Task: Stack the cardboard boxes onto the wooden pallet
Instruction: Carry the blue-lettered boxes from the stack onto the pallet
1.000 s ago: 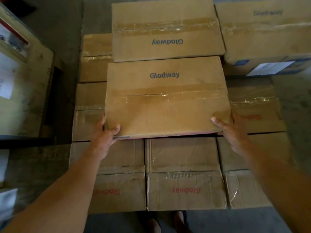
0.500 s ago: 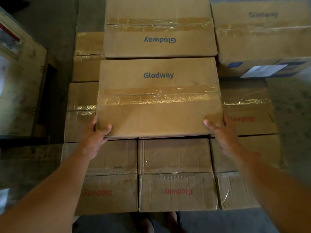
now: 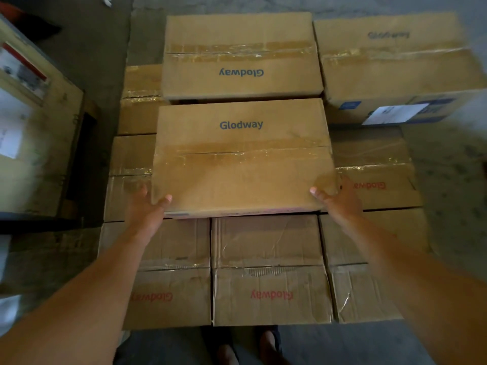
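1. Left hand (image 3: pixel 147 209) and right hand (image 3: pixel 340 200): each grip is closed on a near corner of the Glodway box (image 3: pixel 241 159), thumbs on top.
2. The box sits in the second tier, just before another upper box (image 3: pixel 241 56).
3. Bottom layer (image 3: pixel 271 272) looks complete; the pallet is hidden. Much of the second tier remains unfilled.
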A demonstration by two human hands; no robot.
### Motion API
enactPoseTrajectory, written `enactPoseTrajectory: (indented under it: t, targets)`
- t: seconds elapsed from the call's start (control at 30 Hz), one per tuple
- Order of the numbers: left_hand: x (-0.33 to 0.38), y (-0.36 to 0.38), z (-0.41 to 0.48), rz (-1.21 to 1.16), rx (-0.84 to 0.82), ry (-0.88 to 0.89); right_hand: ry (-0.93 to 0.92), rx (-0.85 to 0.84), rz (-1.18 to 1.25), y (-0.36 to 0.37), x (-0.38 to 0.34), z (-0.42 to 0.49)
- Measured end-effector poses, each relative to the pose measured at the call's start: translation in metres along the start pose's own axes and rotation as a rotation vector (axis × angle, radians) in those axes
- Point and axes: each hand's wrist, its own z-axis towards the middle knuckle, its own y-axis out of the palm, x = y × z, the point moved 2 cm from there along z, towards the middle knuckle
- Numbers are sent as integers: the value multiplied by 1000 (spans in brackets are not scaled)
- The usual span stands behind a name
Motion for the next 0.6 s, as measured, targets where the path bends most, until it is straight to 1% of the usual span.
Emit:
enactPoseTrajectory:
  t: [0.1, 0.23, 0.33, 0.4, 0.5, 0.6]
  targets:
    - [22, -9, -30, 158, 118, 118, -7, 21, -140, -20, -15, -15]
    - [57, -24, -69, 247, 167, 266, -78, 23, -246, -64, -31, -53]
    - [93, -36, -108, 300, 131, 370, -83, 77, -262, -110, -34, -98]
    - [120, -44, -144, 332, 87, 463, -83, 148, -241, -147, -35, -135]
    - [154, -52, -213, 338, 40, 679, -141, 274, -256, -207, -32, -202]
    - [185, -55, -290, 317, 14, 838, -117, 387, -264, -271, -21, -280]
